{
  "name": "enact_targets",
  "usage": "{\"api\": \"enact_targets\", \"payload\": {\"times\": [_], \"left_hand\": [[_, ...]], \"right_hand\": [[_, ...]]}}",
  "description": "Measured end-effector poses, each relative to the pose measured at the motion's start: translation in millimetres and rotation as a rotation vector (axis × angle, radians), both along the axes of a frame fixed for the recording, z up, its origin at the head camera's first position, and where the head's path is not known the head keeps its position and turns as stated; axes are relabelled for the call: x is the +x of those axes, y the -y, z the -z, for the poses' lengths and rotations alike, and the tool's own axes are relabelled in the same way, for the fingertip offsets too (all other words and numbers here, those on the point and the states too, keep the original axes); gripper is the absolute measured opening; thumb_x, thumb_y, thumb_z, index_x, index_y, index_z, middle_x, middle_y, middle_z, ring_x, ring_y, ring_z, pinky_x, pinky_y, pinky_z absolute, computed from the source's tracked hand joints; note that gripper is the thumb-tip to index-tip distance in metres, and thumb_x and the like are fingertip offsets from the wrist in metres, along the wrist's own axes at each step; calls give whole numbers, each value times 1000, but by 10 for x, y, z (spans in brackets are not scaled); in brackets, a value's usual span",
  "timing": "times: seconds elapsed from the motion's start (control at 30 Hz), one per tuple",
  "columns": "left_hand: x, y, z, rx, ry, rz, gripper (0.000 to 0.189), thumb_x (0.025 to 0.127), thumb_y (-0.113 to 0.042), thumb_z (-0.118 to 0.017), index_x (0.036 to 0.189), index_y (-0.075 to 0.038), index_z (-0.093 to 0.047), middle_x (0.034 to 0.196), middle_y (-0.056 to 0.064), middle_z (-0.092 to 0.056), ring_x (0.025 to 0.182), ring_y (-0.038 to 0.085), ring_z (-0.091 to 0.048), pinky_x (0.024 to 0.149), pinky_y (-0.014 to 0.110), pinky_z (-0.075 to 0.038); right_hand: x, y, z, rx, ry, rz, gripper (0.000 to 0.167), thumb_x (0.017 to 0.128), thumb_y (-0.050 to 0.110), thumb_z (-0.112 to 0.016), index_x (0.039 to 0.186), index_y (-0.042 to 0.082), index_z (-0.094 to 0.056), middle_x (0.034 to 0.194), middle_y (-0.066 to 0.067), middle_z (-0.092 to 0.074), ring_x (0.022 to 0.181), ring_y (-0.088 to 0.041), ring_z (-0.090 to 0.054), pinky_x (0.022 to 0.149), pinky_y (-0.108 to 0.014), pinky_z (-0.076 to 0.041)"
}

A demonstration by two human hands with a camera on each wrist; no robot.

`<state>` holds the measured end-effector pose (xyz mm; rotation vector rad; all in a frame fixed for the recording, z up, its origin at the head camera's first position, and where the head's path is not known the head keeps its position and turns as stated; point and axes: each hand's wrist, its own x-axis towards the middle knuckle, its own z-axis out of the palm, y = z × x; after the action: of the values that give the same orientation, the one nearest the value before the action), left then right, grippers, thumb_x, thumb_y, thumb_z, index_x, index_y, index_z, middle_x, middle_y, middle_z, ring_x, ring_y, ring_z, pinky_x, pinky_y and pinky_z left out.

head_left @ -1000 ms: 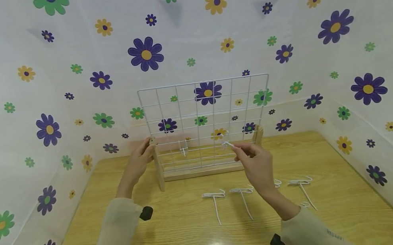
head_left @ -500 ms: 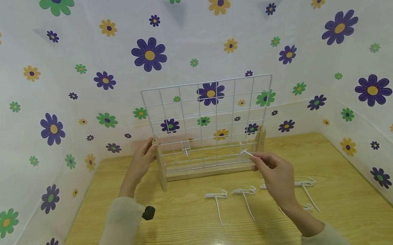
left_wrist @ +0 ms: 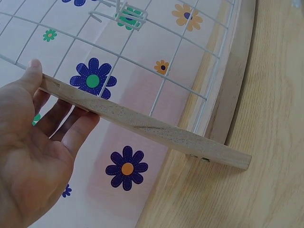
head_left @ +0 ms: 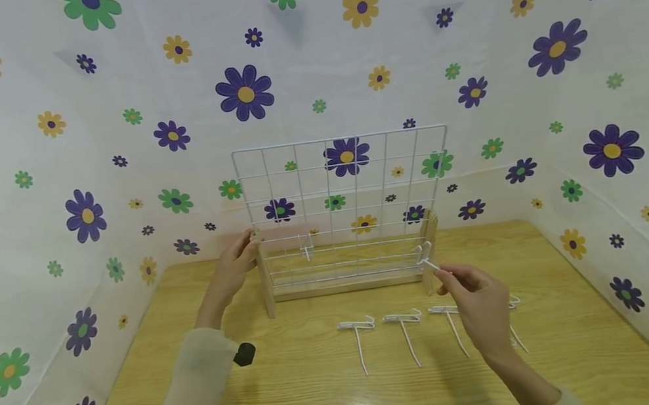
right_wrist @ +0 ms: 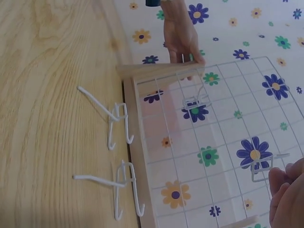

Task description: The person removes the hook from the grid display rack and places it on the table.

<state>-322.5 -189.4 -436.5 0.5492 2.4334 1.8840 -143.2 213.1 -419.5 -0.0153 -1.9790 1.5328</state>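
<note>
A white wire grid panel (head_left: 338, 138) stands in a wooden base. My left hand (head_left: 227, 272) holds the top of its left wooden upright (head_left: 264, 281), thumb on one side and fingers on the other in the left wrist view. My right hand (head_left: 484, 308) pinches the straight prong of a white wire hook (head_left: 425, 259). The hook's bent end overlaps the grid's lower right corner, beside the right upright (head_left: 430, 237). Another white hook (head_left: 306, 249) hangs on the grid at the lower left.
Several white wire hooks (head_left: 359, 347) lie in a row on the wooden table (head_left: 295, 377), in front of the rack. The rightmost is partly hidden by my right hand. A white cloth with printed flowers (head_left: 309, 52) surrounds the table at the back and sides.
My right hand has moved right and downward with the hook, from the grid's lower middle to its lower right corner. The left hand stays on the upright.
</note>
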Motion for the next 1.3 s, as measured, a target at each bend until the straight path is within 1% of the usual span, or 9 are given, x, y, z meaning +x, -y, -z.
{"api": "enact_targets", "payload": {"times": [0.13,0.27,0.5,0.57,0.7,0.8,1.03,1.23,1.3], "left_hand": [[-8,7,6,5,-5,-1,59,113,-31,-43,163,-4,-26,160,26,-37,143,44,-42,112,45,-46],[-16,10,5,9,-10,-1,60,113,-30,-43,163,-1,-25,160,27,-37,143,44,-42,111,44,-46],[-17,17,10,3,-12,4,60,113,-29,-42,163,0,-24,161,26,-35,144,44,-40,112,46,-46],[-16,15,9,2,-11,5,60,113,-29,-43,163,0,-24,161,26,-35,144,44,-40,112,46,-46],[-16,8,-1,0,-14,10,61,113,-30,-42,163,0,-23,160,26,-37,143,44,-41,112,46,-46],[-13,7,-4,-1,-13,11,61,113,-31,-42,163,0,-22,159,27,-37,144,44,-41,112,46,-46],[0,13,6,-14,-8,6,60,113,-31,-42,164,-3,-24,160,27,-36,144,44,-41,113,48,-45],[21,9,-7,-24,-3,0,62,113,-33,-42,164,-3,-23,160,27,-36,144,45,-41,113,50,-44],[19,8,-7,-27,-6,4,62,114,-32,-41,164,-2,-21,160,27,-35,144,45,-40,113,50,-44]], "right_hand": [[45,-58,15,-5,16,21,6,95,2,-75,98,-2,-78,73,4,-72,56,-10,-63,27,-26,-21],[94,-111,37,-19,37,30,8,94,2,-75,100,-4,-77,74,5,-73,58,-9,-64,27,-24,-23],[177,-189,120,1,99,35,9,95,3,-75,100,-4,-77,74,-10,-73,47,-8,-52,34,-16,-33],[205,-205,147,13,115,39,9,95,4,-75,100,-4,-77,73,-11,-73,46,-8,-50,35,-15,-34],[253,-242,224,29,144,48,10,95,3,-74,100,-6,-75,73,-10,-73,45,-7,-47,35,-14,-35],[292,-258,271,24,168,45,10,95,3,-74,100,-7,-75,74,-10,-73,46,-7,-50,34,-14,-34],[362,-273,390,36,263,69,15,96,9,-75,101,-5,-75,74,-8,-73,47,-7,-49,35,-14,-36],[414,-255,470,6,326,74,18,96,14,-77,102,-2,-76,76,-8,-74,51,-7,-52,38,-16,-39],[430,-251,500,-1,340,72,20,96,16,-77,103,-3,-75,76,-8,-73,49,-7,-49,38,-16,-38]]}}
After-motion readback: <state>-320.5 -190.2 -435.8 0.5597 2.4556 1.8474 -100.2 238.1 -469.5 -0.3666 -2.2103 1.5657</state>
